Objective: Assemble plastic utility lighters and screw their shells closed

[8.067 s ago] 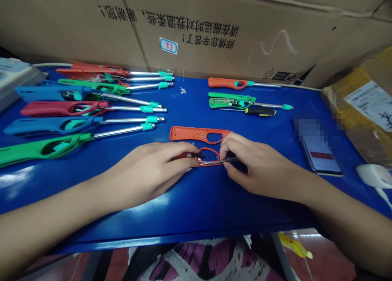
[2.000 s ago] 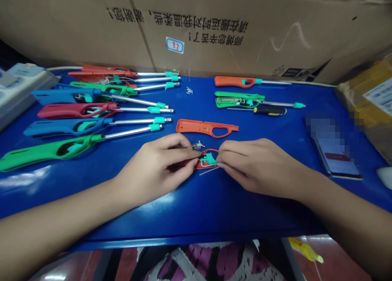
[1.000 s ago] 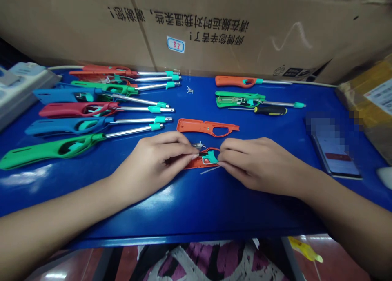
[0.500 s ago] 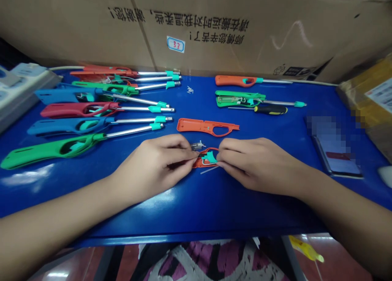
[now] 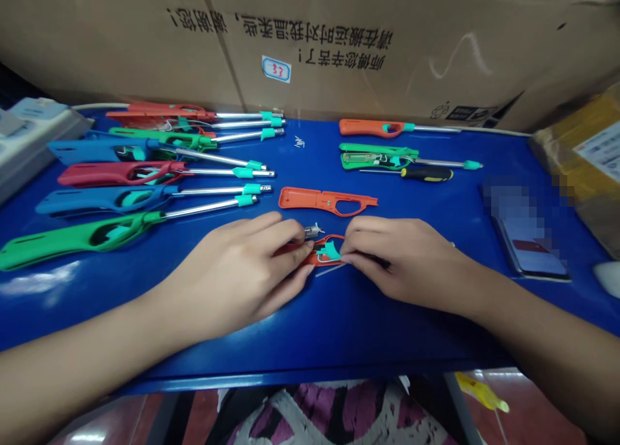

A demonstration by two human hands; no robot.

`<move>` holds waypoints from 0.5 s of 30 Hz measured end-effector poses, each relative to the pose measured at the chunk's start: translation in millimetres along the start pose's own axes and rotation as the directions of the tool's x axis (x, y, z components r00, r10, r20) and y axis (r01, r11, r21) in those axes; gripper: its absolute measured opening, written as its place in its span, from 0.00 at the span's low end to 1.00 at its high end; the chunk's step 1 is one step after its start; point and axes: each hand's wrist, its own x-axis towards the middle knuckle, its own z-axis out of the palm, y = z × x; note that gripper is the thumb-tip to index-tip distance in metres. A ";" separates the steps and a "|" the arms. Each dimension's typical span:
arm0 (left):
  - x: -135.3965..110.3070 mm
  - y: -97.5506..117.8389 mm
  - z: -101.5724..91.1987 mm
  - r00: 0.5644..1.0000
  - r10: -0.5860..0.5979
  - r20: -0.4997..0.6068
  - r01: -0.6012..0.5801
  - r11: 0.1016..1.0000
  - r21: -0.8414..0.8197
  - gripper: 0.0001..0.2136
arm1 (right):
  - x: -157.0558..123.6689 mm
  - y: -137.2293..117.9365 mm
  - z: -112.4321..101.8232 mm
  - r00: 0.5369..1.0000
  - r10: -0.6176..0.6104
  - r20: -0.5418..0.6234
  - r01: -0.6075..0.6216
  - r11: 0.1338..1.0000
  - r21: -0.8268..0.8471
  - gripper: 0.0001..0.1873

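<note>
Between my hands lies an orange half casing of a long-nosed lighter, its inside facing up. Closed fingers of my left hand grip its left end. My right hand pinches around its right end, fingertips beside the teal trigger; that end is hidden under the hand. A small clear gas tank with a metal fitting shows just beyond my left fingertips. A thin pale rod or tube sticks out below the casing. The matching orange half casing rests on the table behind.
Several lighters in green, blue, red and orange lie in a row at left. An orange lighter, an opened green lighter and a screwdriver lie at back right, a phone farther right. A cardboard box stands behind.
The fingers of my left hand have curled more over the casing's left end. My right fingertips have shifted slightly left at the trigger. The casing stays in nearly the same place.
</note>
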 end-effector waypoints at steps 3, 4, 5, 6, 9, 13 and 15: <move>-0.5 0.5 -1.8 1.000 0.010 0.026 -0.011 0.999 0.043 0.12 | 2.5 1.7 -0.1 0.999 0.048 -0.014 -0.045 0.990 0.136 0.06; -0.8 0.6 -1.7 0.999 0.011 0.030 -0.012 0.999 0.052 0.12 | 3.2 2.0 -0.3 0.998 0.054 -0.016 -0.051 0.986 0.158 0.06; -1.0 0.9 -1.3 0.999 0.012 0.032 -0.014 0.998 0.059 0.12 | 3.9 2.2 -0.5 0.998 0.059 -0.018 -0.055 0.984 0.171 0.05; -1.3 1.2 -0.8 0.999 0.012 0.033 -0.014 0.998 0.066 0.11 | 4.6 2.1 -0.8 0.998 0.064 -0.017 -0.060 0.982 0.180 0.06; -1.8 2.8 0.6 0.999 0.020 0.031 -0.023 0.996 0.085 0.11 | 6.1 1.6 -1.3 0.996 0.090 -0.015 -0.085 0.975 0.204 0.07; -2.8 3.8 1.5 1.000 0.011 0.017 -0.012 0.995 0.098 0.12 | 6.2 2.4 -2.2 0.996 0.090 -0.009 -0.087 0.975 0.206 0.06; -3.6 3.3 2.2 1.000 -0.006 0.008 0.005 0.996 0.093 0.13 | 5.3 3.1 -3.0 0.997 0.080 0.007 -0.080 0.980 0.184 0.06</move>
